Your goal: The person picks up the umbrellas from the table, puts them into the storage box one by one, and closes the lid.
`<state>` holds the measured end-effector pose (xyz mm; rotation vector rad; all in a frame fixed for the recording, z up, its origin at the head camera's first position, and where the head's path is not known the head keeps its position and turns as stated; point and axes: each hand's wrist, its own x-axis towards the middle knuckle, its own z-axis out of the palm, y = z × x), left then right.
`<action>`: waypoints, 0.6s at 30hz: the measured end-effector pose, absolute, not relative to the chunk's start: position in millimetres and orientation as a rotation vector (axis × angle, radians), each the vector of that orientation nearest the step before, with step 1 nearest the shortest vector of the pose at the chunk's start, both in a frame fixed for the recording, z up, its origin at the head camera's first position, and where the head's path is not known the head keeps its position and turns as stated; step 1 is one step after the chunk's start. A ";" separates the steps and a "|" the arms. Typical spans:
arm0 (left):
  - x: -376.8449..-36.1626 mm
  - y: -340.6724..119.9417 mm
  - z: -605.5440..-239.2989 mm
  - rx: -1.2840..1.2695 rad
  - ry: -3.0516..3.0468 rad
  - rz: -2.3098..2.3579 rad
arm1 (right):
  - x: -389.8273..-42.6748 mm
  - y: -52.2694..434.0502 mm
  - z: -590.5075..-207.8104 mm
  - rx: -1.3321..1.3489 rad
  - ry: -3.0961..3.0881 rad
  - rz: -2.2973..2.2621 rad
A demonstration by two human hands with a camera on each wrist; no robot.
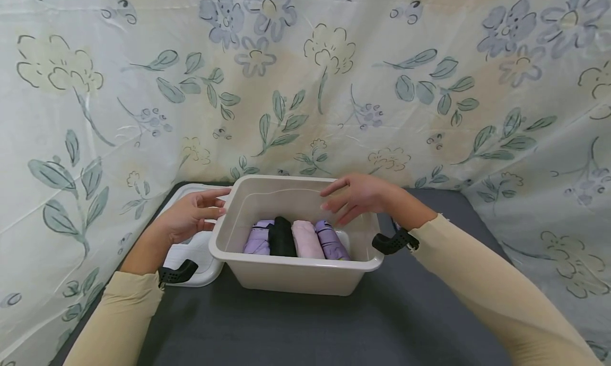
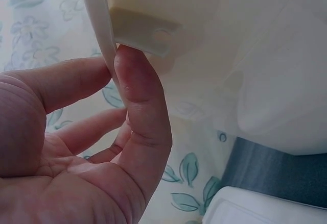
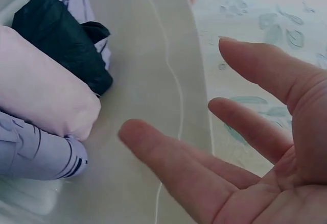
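While a cream bin (image 1: 296, 280) is pinched at its left rim (image 1: 221, 227) by the left hand (image 1: 191, 217), the right hand (image 1: 359, 198) is held free, fingers spread, over the far right corner; four rolled bundles (image 1: 307, 240) are lined up inside, above a dark tabletop (image 1: 296, 329).

In the head view, the near ends of the pink bundle (image 1: 307, 238) and right-hand lilac bundle (image 1: 331, 241) are hidden by the front wall of the bin (image 1: 296, 277), whose back right corner is covered by the right hand (image 1: 360, 196). The white lid (image 1: 200, 255) is partly hidden by the left hand (image 1: 190, 216). Both sleeves (image 1: 114, 318) are cut off by the bottom edge.
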<state>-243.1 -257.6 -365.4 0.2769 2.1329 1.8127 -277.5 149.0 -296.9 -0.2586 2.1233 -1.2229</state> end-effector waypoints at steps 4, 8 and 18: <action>-242.9 -257.5 -365.7 0.281 2.122 1.822 | -275.3 159.6 -293.3 -0.245 2.125 -1.318; -243.8 -256.8 -366.0 0.280 2.122 1.822 | -274.0 171.5 -291.1 -0.276 2.121 -1.428; -243.6 -256.5 -363.0 0.271 2.133 1.808 | -271.7 204.9 -284.4 -0.357 2.128 -1.652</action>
